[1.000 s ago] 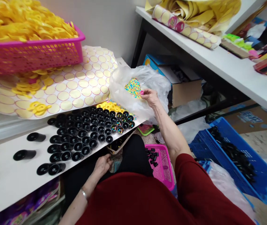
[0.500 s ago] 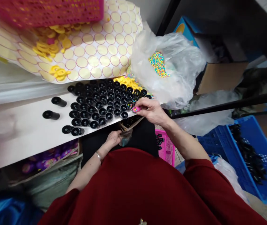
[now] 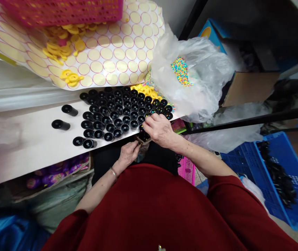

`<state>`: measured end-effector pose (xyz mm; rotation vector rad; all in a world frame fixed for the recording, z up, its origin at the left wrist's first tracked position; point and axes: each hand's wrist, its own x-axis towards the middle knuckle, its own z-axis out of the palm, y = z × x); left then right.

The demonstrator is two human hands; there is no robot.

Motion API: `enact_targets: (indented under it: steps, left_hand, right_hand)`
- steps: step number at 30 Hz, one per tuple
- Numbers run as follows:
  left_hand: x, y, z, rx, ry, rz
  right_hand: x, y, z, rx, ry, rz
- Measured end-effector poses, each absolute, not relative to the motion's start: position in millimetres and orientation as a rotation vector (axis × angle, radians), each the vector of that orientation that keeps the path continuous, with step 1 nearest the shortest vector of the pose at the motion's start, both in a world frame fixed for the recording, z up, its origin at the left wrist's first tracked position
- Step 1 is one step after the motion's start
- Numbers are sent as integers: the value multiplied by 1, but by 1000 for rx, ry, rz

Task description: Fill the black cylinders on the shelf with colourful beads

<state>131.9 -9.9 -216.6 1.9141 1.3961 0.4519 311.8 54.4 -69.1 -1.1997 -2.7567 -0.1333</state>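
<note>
Many black tubes (image 3: 118, 122) stand upright in close rows on the white table. My right hand (image 3: 159, 129) is over the front right tubes, its fingers curled downward and pinched. The small pink cup of coloured beads it held a moment ago is hidden behind the fingers. A few tubes (image 3: 155, 102) near it have coloured beads inside. Below the table edge, my left hand (image 3: 129, 153) is closed at the rim of a small box (image 3: 144, 142) on my lap, with dark pieces in it. Yellow ring-shaped pieces (image 3: 146, 90) lie behind the tubes.
A clear plastic bag (image 3: 201, 76) holds coloured beads (image 3: 181, 71). At the back, a pink basket (image 3: 67, 14) stands on a circle-printed sheet (image 3: 107, 66) with yellow pieces. Two tubes (image 3: 60, 124) stand apart at left. A blue crate (image 3: 285, 174) with black parts is at right.
My right hand has moved slightly left and down and turned over at the front tubes, hiding the pink cup. My left hand has stayed by the box. The whole view has shifted slightly.
</note>
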Motion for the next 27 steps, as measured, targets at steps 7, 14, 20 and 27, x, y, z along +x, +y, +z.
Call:
enact_targets:
  steps: [7,14,20,27]
  left_hand:
    - [137,-1,-203,2526,1450,1077]
    - [146,34,-190,2739,1548,1183]
    - [156,51,-165,2994,1331,1014]
    - [153,58,-159,3008,1284,826]
  right_hand:
    - [333,61,-72,-1310,-2338,30]
    - [351,55,-115,-1485,-1483,56]
    - [346,71,-148,-1428,-1374,223]
    - [338,90,-154,-1386,-1421,207]
